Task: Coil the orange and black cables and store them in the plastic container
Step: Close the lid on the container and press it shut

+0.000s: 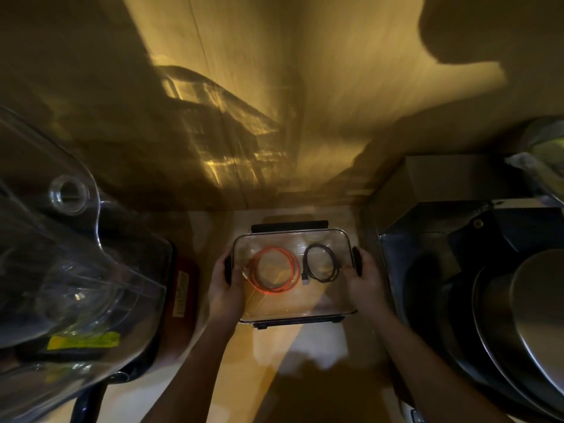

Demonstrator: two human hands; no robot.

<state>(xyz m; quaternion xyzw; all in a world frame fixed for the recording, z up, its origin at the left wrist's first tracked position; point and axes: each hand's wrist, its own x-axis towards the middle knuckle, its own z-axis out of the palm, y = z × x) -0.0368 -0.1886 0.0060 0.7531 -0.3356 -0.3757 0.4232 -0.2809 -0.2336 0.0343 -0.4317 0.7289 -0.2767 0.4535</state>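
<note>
The plastic container (348, 242) is clear and glossy, with matt black latches on its edges. Inside it, the orange cable (276, 271) has a smooth sheen; the black cable (320, 265) looks duller. Right of the container, metal pans (525, 315) show a brushed, satiny finish. Left of it, clear plastic lids (76, 270) gleam.

left: clear lids (70, 270) crowd | right: stacked pans (518, 315) crowd | near side of container (293, 315): open counter (244, 377)
</note>
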